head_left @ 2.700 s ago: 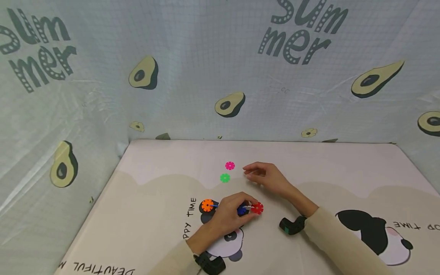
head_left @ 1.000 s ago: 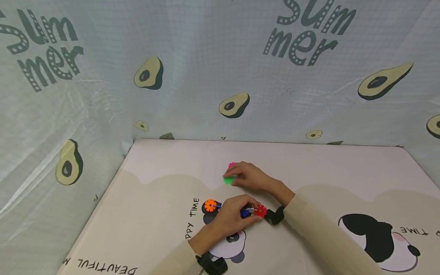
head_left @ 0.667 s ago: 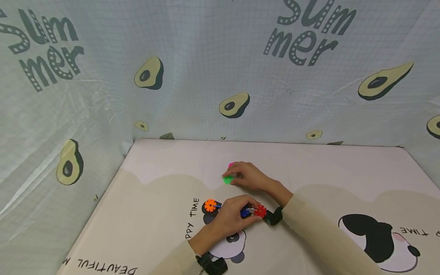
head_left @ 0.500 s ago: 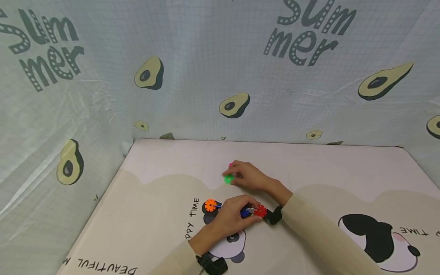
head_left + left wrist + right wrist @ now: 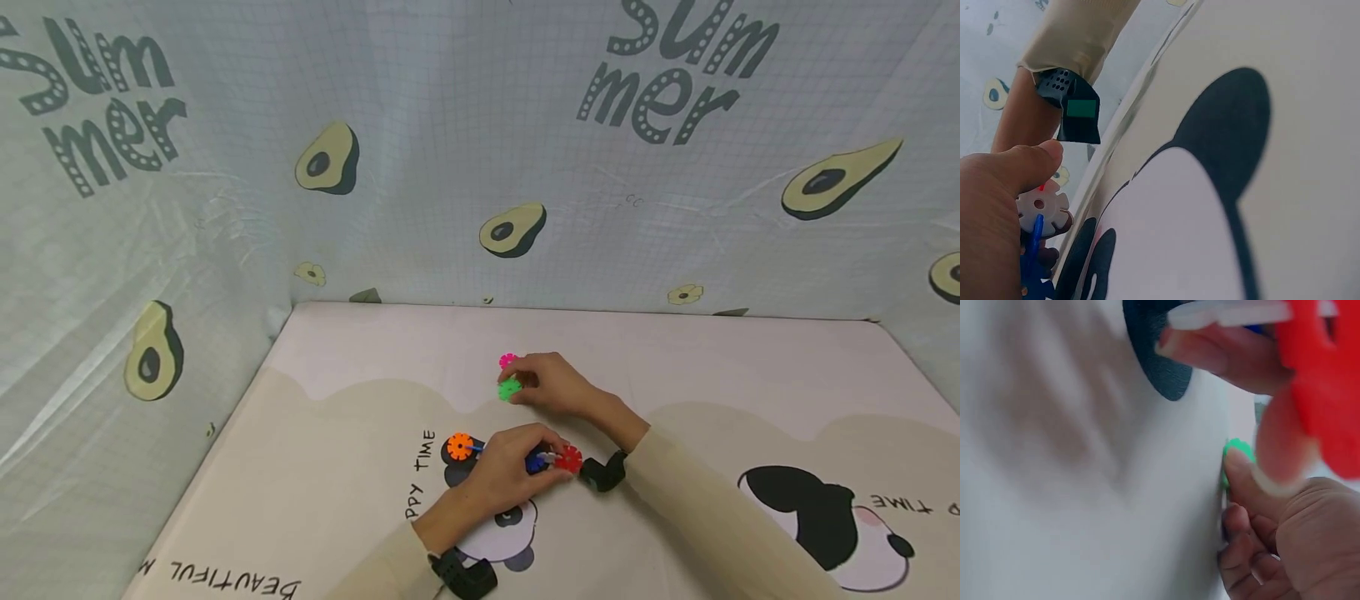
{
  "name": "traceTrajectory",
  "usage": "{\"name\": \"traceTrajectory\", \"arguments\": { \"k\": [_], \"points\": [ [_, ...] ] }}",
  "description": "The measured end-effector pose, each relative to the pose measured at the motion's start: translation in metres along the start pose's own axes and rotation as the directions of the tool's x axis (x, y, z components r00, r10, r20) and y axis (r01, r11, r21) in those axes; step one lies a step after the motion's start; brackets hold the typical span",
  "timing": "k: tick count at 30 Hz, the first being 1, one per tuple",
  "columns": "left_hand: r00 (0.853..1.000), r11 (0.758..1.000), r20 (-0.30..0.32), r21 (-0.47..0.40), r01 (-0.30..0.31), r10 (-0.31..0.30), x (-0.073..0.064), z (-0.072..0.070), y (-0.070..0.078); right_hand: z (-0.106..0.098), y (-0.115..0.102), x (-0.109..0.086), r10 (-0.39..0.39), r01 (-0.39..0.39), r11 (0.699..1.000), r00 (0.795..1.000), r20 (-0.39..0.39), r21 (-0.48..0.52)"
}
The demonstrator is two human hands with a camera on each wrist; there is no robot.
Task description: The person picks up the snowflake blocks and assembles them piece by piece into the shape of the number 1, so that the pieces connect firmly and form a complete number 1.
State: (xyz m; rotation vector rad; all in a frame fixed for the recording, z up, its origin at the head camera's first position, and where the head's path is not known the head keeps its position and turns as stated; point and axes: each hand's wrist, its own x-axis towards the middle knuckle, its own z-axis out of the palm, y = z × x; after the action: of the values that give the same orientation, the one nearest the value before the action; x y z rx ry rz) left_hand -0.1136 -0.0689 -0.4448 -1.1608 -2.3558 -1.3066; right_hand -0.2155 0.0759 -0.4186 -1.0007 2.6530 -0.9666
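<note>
My left hand (image 5: 510, 467) holds a chain of notched plastic discs low over the table. An orange disc (image 5: 460, 447) shows at its left end, a red disc (image 5: 570, 459) at its right end. Between them are a blue disc (image 5: 534, 463) and a white disc (image 5: 1054, 212), partly covered by the fingers. Farther back, my right hand (image 5: 558, 383) pinches a green notched disc (image 5: 509, 389) between thumb and fingers. Just behind that hand's fingertips lies a pink disc (image 5: 507, 360), partly hidden. The red disc looms close in the right wrist view.
The table (image 5: 337, 483) has a printed cover with a panda (image 5: 495, 537) beneath the left hand and a black-and-white animal at right. Pale curtains (image 5: 412, 150) with avocado prints rise behind and at the left. Black cameras sit on both wrists.
My right hand has reached left to the green disc and now pinches it, having shifted it slightly right in the last half second. The left hand keeps its hold on the disc chain.
</note>
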Motion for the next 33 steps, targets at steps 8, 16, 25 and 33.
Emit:
{"name": "traceTrajectory", "arguments": {
  "k": [8, 16, 25, 33],
  "points": [
    [1.0, 1.0, -0.004, 0.005, -0.019, 0.019, 0.0, 0.0, -0.001, -0.007, 0.004, -0.023, 0.098, -0.096, 0.995, 0.993, -0.068, 0.031],
    [1.0, 1.0, 0.003, 0.017, -0.005, 0.005, 0.0, -0.001, 0.001, -0.016, 0.001, -0.05, 0.202, -0.183, 0.971, 0.972, -0.12, 0.157],
    [1.0, 1.0, 0.001, 0.028, -0.009, 0.009, 0.001, -0.001, 0.002, -0.02, -0.006, -0.083, 0.259, -0.208, 0.927, 0.957, -0.131, 0.313],
    [1.0, 1.0, 0.0, 0.026, 0.008, -0.008, 0.001, -0.001, 0.002, -0.022, -0.01, -0.108, 0.304, -0.219, 0.876, 0.943, -0.138, 0.43]
  ]
}}
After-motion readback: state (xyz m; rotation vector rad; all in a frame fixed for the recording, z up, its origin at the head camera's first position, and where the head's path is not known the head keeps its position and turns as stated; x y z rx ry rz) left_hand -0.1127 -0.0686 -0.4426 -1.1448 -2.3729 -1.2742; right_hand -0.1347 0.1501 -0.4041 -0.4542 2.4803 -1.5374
